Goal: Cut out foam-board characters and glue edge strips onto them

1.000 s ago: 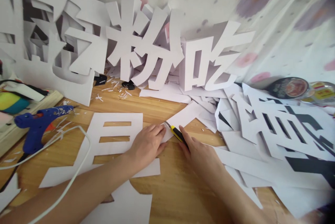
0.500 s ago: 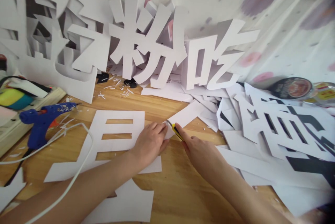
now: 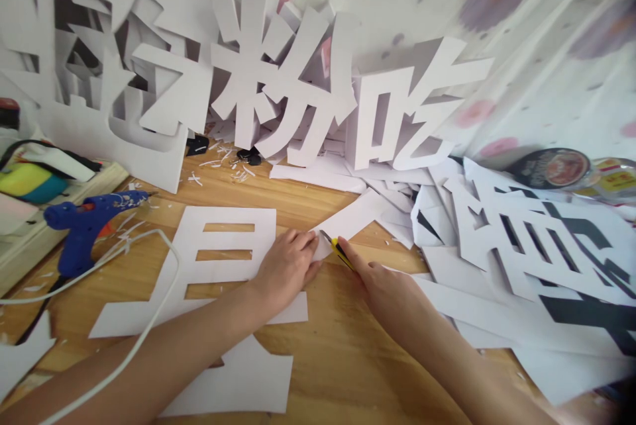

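My left hand (image 3: 285, 263) presses down on the near end of a white board strip (image 3: 355, 214), its fingers curled and close together. A yellow and black utility knife (image 3: 344, 255) is in my right hand (image 3: 390, 286), with the index finger stretched along its body. The knife's blade points away from me at the strip, just right of my left fingertips; whether it has cut in cannot be made out. Under my left forearm lies a large cut-out white character (image 3: 226, 273), with another white piece (image 3: 253, 382) nearer me.
A blue glue gun (image 3: 79, 230) with a white cord (image 3: 161, 319) crossing my left forearm lies at left. White raised characters (image 3: 308, 100) stand at the back. Overlapping cut sheets (image 3: 497, 316) cover the right side. White scraps (image 3: 218, 159) litter the wooden table (image 3: 338, 352).
My right hand and the knife have shifted slightly right and towards me. My left hand stays pressed on the strip. The whole view has moved a little.
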The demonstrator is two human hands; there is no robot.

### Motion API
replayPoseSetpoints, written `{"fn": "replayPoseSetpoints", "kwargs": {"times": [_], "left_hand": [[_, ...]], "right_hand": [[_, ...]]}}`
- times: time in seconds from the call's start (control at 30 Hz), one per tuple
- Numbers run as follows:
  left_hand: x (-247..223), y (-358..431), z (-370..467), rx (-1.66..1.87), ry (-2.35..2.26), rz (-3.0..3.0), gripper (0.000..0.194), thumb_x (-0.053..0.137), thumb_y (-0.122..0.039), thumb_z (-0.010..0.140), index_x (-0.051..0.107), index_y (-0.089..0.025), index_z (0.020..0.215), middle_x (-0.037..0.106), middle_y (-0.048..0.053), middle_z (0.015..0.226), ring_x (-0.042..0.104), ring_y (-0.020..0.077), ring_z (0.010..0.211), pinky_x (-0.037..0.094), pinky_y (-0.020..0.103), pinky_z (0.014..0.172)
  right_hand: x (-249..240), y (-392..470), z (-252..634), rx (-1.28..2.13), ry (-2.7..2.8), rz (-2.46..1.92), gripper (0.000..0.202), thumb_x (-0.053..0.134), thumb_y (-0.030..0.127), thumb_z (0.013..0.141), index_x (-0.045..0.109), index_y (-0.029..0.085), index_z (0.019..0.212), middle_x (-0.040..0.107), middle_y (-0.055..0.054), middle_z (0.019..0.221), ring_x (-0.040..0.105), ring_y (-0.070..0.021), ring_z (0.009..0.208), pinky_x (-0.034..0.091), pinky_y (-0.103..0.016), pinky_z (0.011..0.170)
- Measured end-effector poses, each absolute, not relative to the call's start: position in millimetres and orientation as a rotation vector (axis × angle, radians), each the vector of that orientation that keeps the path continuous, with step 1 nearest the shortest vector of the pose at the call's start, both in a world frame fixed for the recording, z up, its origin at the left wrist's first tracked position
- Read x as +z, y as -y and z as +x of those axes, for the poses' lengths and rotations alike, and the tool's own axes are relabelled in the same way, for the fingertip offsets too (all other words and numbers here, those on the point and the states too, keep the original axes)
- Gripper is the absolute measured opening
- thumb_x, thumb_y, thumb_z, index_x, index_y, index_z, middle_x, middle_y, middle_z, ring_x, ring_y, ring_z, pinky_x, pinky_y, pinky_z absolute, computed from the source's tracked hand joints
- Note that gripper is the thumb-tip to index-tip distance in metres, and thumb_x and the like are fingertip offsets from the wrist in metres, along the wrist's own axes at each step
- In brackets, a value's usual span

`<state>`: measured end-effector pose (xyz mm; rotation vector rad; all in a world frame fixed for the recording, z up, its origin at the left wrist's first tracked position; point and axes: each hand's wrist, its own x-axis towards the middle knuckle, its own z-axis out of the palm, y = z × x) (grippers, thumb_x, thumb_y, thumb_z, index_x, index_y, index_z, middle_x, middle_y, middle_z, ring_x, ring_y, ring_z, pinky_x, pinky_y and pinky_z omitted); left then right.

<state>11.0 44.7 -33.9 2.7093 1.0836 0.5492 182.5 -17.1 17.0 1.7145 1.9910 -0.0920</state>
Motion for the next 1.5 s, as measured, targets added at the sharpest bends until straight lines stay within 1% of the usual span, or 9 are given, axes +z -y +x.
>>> {"fn": "replayPoseSetpoints", "kwargs": {"times": [0.23,0.47,0.7,0.9,1.1,1.23,1.37,1.43,1.5], "left_hand": [[-35.1,-43.2,10.9,0.548,-1.083,2.725,0.033,0.050,-0.026,0.084,0.056,-0.007,0.110,0.059,0.011,0.110,0.049,0.0232,0.091,0.046,0.037,0.082],[-35.7,-43.2,10.4,0.576,-1.089,2.747,0.030,0.052,-0.024,0.083,0.057,-0.007,0.108,0.060,0.010,0.109,0.049,0.0226,0.090,0.046,0.036,0.082],[-36.2,-43.0,11.6,0.583,-1.088,2.721,0.029,0.053,-0.023,0.082,0.058,-0.009,0.107,0.060,0.009,0.108,0.049,0.0226,0.090,0.046,0.036,0.082],[-35.5,-44.2,10.8,0.622,-1.072,2.690,0.027,0.054,-0.021,0.080,0.059,-0.010,0.105,0.061,0.008,0.105,0.049,0.0225,0.088,0.047,0.037,0.081],[-42.2,-43.0,8.3,0.767,-1.048,2.614,0.037,0.060,-0.024,0.076,0.055,-0.011,0.110,0.057,0.010,0.112,0.048,0.0247,0.103,0.043,0.038,0.091],[-41.6,-45.9,5.3,0.881,-1.027,2.572,0.037,0.060,-0.016,0.073,0.052,-0.015,0.109,0.056,0.010,0.111,0.052,0.0233,0.101,0.045,0.039,0.088],[-24.6,-58.5,-3.3,1.152,-1.073,2.480,0.037,0.060,-0.012,0.071,0.050,-0.018,0.107,0.054,0.008,0.105,0.052,0.0216,0.098,0.046,0.039,0.086],[-14.1,-65.0,-9.6,1.269,-1.084,2.443,0.037,0.060,-0.013,0.072,0.049,-0.019,0.107,0.052,0.008,0.104,0.051,0.0212,0.100,0.045,0.040,0.088],[-6.0,-69.7,-15.8,1.326,-1.074,2.429,0.037,0.060,-0.013,0.073,0.049,-0.020,0.108,0.050,0.008,0.105,0.050,0.0207,0.102,0.045,0.039,0.089]], "right_hand": [[-1.3,32.8,198.9,0.059,-2.128,1.781,0.066,0.044,0.016,0.085,0.012,0.024,0.143,0.058,0.000,0.063,0.057,-0.0128,0.043,0.017,-0.023,0.034],[-3.8,49.0,206.7,0.105,-2.152,1.755,0.071,0.046,0.013,0.084,0.007,0.022,0.143,0.056,0.003,0.062,0.051,-0.0096,0.038,0.022,-0.023,0.034],[-10.5,63.0,216.0,0.177,-2.265,1.743,0.075,0.045,0.009,0.081,0.002,0.017,0.143,0.059,0.001,0.065,0.053,-0.0132,0.040,0.030,-0.024,0.035],[-17.6,69.6,222.4,0.102,-2.366,1.879,0.061,0.039,0.016,0.087,0.016,0.026,0.142,0.066,-0.006,0.090,0.061,-0.0148,0.056,0.041,-0.023,0.044],[-11.3,70.1,228.9,-0.122,-2.233,2.031,0.052,0.033,0.027,0.092,0.018,0.029,0.142,0.068,-0.003,0.087,0.064,-0.0174,0.057,0.042,-0.024,0.045],[-5.7,72.3,235.7,-0.010,-2.069,2.222,0.051,0.029,0.031,0.093,0.014,0.030,0.142,0.066,-0.004,0.086,0.064,-0.0189,0.059,0.040,-0.025,0.043],[-11.1,68.9,235.0,0.174,-1.970,2.268,0.054,0.035,0.022,0.091,0.017,0.028,0.141,0.059,-0.003,0.077,0.062,-0.0198,0.062,0.034,-0.024,0.040],[-17.7,64.7,231.9,0.274,-1.979,2.220,0.059,0.037,0.009,0.086,0.021,0.027,0.140,0.056,-0.004,0.075,0.061,-0.0201,0.066,0.038,-0.024,0.044],[-23.4,58.8,228.9,0.372,-2.021,2.165,0.060,0.037,0.005,0.083,0.027,0.025,0.139,0.055,-0.005,0.076,0.059,-0.0209,0.068,0.043,-0.028,0.051]]}}
